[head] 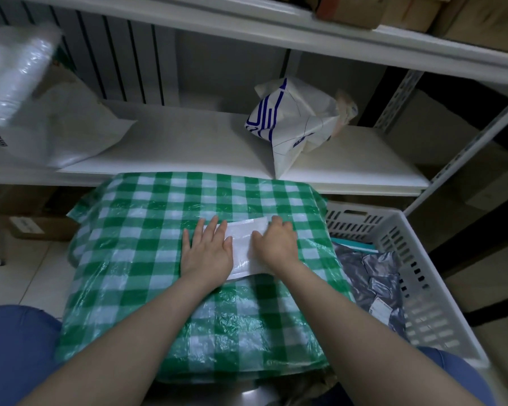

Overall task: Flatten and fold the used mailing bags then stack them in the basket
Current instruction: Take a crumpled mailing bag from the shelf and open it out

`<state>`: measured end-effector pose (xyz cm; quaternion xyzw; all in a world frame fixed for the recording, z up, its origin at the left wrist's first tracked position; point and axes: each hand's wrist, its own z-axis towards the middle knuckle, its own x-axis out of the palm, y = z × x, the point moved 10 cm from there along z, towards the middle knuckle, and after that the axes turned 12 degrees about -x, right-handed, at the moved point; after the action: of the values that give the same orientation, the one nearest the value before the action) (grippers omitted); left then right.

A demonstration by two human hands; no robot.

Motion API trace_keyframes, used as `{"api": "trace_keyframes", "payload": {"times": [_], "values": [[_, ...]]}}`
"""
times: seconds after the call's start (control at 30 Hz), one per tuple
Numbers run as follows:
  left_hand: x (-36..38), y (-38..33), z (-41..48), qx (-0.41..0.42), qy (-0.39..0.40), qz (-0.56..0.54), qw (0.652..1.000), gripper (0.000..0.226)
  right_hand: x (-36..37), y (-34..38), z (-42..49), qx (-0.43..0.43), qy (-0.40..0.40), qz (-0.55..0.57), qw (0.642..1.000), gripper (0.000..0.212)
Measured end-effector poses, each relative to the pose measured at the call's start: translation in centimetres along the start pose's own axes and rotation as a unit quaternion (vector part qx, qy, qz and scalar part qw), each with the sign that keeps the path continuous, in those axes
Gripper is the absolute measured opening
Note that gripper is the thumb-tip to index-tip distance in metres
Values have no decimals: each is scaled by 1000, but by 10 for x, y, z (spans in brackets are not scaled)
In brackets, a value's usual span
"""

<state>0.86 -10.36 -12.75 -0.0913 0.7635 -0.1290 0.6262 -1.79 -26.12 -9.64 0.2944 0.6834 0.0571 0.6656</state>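
While both palms press down at the centre of the frame, a small white bag lies flat between them on the green checked cloth. The left hand rests open, fingers spread and flat over the bag's left part. The right hand sits on its right part with fingers curled down together, their tips on the film; whether they pinch an edge I cannot tell.

The bag looks like thin, light plastic, soft and limp, likely slick against the cloth, so it would probably slide or spring open unless pinned. A sensible hold, to my eye, is one palm anchoring the middle while the other takes a free short edge or corner to fold it over. It seems not fragile; creasing will do it no harm.

At right of the frame the white basket holds grey bags already laid in; one carries a small label, its print too small to read. On the shelf above, a crumpled white bag with blue markings awaits at upper right, its lettering illegible. At upper left more white bags lie, with a dark printed patch at the frame edge that cannot be read.
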Motion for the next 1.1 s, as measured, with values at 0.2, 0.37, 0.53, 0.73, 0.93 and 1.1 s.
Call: {"api": "trace_keyframes", "payload": {"times": [0.2,0.37,0.53,0.73,0.93,1.1], "values": [[4,2,0,12,48,-4,999,54,3,-24,-13,93,90,220,967,35],[-3,7,0,1,43,-64,997,55,13,-15,-15,67,132,364,920,31],[-41,-19,-5,3,-47,-166,985,56,-15,-44,-6,47,39,420,905,33],[-24,-101,-15,58,-18,-137,989,58,-78,-169,-22,166,-232,487,826,33],[45,-128,-26,52,38,35,997,60,-76,-300,-83,388,-186,234,872,40],[51,-120,-31,51,-25,73,996,58,-56,-364,-123,458,-343,452,685,40]]}}
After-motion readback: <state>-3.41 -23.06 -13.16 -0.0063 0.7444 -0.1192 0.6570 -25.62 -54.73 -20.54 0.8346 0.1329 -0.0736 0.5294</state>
